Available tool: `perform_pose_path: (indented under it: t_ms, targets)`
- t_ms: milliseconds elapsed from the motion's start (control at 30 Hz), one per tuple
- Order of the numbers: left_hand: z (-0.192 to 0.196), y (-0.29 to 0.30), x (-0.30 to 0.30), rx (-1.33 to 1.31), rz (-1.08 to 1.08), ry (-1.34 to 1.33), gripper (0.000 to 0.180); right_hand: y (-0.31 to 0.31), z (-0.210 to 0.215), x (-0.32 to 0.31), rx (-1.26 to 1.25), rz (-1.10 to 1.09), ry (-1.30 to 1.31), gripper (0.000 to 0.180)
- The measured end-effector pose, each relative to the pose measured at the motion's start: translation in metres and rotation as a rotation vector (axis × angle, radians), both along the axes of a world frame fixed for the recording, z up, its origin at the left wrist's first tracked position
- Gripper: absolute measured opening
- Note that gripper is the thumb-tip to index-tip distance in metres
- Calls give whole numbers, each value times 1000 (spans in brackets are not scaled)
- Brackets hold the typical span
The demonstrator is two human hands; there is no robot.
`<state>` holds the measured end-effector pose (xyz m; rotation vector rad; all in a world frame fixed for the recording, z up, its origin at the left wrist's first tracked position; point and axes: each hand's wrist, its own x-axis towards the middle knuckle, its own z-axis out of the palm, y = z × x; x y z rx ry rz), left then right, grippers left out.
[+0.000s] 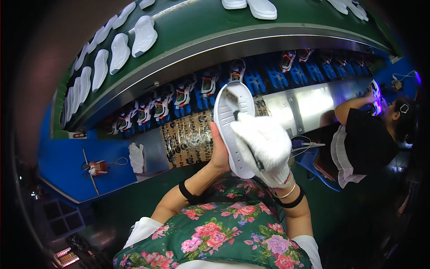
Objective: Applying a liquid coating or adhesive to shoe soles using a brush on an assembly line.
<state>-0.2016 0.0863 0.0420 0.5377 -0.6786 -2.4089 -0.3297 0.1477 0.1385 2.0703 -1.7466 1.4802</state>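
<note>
A white shoe sole point(225, 119) is held nearly upright before me, its hollowed inner side with small slots facing up. Bare, my left hand point(219, 150) grips the left edge of this sole, fingers passing behind it. My right hand point(265, 141), in a white knit glove, is closed round a brush point(231, 99) with a dark handle. The bristles lie against the inside of the sole's far end. Most of the handle is hidden by the glove.
Partly made shoes point(183, 95) stand on blue holders beyond my hands. Above them, a green conveyor point(192, 22) carries white soles point(120, 51). A taped cardboard pad point(188, 139) covers the metal ledge. A blue table point(62, 166) is left; a co-worker point(369, 139) works at right.
</note>
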Motion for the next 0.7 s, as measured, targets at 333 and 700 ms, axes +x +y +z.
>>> perform_pose_path:
  t_ms: [333,700]
  targets:
    - [1,-5,6,8,-12,-41,98,-1,-21,-9,-24,44,-20,31]
    - [-1,-17,4,29,116,-79,102,1,-23,-5,-6,188,-130,27]
